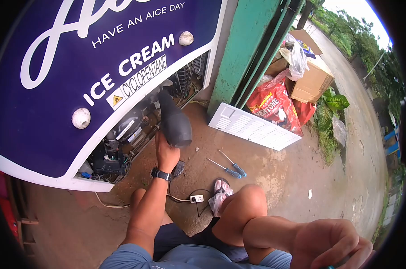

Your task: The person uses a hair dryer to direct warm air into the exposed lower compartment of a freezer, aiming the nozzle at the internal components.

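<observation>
My left hand (pixel 166 152), with a dark watch on the wrist, grips a black electric blower (pixel 175 125) from below. The blower's nozzle points into the open lower compartment of a purple ice cream freezer (pixel 46 130). Inside that opening a black compressor (pixel 129 125), tubes and wires show. At the lower right my right hand (pixel 333 244) is raised near my knee with its fingers curled. A sliver of teal shows under those fingers, too little to name.
Two blue-handled screwdrivers (pixel 232 169) lie on the concrete. A white vented panel (pixel 252 127) rests by the green post (pixel 239 49). Beyond it are a red bag (pixel 274 101) and a cardboard box (pixel 313 80). A white power outlet (pixel 196 198) and its cord lie beside my foot.
</observation>
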`<act>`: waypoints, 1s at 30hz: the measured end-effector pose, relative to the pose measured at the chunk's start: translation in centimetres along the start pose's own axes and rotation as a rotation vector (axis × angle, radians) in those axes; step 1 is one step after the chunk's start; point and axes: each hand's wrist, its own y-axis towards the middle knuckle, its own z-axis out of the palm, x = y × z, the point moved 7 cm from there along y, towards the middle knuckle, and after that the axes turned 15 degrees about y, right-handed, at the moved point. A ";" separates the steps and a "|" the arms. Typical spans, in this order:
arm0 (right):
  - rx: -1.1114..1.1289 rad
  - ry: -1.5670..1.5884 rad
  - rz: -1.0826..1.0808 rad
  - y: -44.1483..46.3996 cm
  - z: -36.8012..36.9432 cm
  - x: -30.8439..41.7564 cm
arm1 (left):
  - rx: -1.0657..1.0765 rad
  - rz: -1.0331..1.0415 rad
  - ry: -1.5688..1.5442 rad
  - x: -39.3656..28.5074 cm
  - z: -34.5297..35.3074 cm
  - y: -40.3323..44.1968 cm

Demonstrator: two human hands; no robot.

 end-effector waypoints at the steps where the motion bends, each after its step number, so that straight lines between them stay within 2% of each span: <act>1: 0.002 -0.010 -0.005 0.0 0.0 0.1 | -0.003 0.000 0.002 -0.1 0.0 0.1; 6: -0.011 -0.074 0.063 0.4 0.1 0.5 | 0.003 -0.086 -0.028 0.9 0.3 0.3; 11: -0.021 -0.080 0.079 0.6 -0.2 0.7 | -0.008 -0.016 -0.021 0.3 -0.5 -0.3; 16: -0.035 -0.033 -0.011 0.5 -0.5 0.8 | -0.007 -0.017 -0.059 1.3 -1.1 -1.6; 22: -0.044 -0.044 0.033 0.7 -0.5 1.2 | 0.036 0.039 0.107 0.6 -1.3 -0.7; 26: -0.046 -0.030 0.028 0.7 -0.6 1.2 | 0.068 -0.025 0.097 0.2 -0.7 0.7; 30: -0.021 0.068 -0.099 0.7 -1.0 1.2 | 0.036 -0.032 0.069 0.2 -0.3 0.8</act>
